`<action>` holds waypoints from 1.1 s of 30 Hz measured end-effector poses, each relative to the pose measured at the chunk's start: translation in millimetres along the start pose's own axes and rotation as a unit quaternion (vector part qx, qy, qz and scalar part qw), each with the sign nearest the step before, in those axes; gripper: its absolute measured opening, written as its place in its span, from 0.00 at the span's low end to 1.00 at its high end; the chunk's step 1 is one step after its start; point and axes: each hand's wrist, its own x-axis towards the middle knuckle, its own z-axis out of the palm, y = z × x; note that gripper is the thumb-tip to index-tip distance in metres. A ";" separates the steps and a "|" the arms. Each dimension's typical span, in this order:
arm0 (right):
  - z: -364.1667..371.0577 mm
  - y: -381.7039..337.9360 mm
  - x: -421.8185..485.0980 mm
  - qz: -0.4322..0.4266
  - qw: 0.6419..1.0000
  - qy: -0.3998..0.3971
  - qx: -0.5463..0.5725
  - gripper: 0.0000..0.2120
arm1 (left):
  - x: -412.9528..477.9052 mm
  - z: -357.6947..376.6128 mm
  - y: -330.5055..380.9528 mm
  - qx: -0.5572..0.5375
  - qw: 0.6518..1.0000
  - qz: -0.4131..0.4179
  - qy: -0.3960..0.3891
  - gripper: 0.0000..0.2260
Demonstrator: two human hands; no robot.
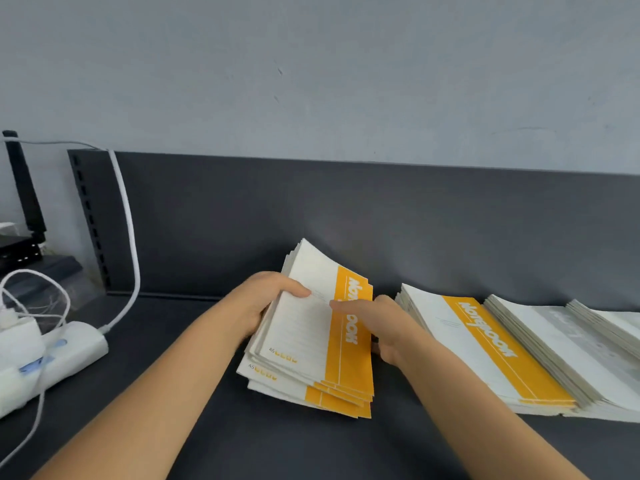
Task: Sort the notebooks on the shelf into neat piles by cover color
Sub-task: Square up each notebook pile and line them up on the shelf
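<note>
A stack of white notebooks with orange spine bands (pixel 311 341) is held tilted over the dark shelf (pixel 194 341), its lower edges fanned out. My left hand (pixel 266 303) grips its left edge, thumb on the top cover. My right hand (pixel 377 323) holds the right side, with its thumb lying across the orange band. To the right lies a pile topped by another orange-banded notebook (pixel 485 344). Beyond it, overlapping piles of white and grey notebooks (pixel 568 348) run to the frame's right edge.
A white power strip (pixel 62 351) with plugs and white cables (pixel 128 237) lies at the left end of the shelf. Black devices (pixel 20 251) stand behind it. A dark back panel (pixel 346 220) closes off the rear of the shelf.
</note>
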 end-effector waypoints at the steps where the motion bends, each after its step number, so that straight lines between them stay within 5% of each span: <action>1: -2.3 -0.6 2.6 -0.024 1.000 0.010 0.008 0.27 | -1.6 3.8 2.3 -0.031 0.999 0.043 0.008 0.16; 4: -9.1 -4.5 10.0 -0.122 0.991 0.049 0.036 0.33 | -7.9 12.6 8.3 -0.090 0.977 0.194 0.009 0.20; 7: -10.1 -5.4 8.7 -0.214 0.973 0.082 0.018 0.29 | -8.8 18.0 8.2 -0.091 0.955 0.284 0.003 0.25; 20: -17.7 -14.5 -4.9 -0.363 0.928 0.081 0.023 0.26 | -8.5 22.8 5.1 -0.080 0.924 0.374 0.012 0.31; 28: -17.3 -19.6 -2.9 -0.347 0.938 0.029 -0.009 0.36 | -2.2 33.3 -2.2 -0.068 0.926 0.369 0.028 0.38; 33: -29.2 -22.2 -0.6 -0.285 0.957 -0.007 -0.054 0.29 | 2.0 18.1 -6.7 0.054 0.929 0.366 0.023 0.37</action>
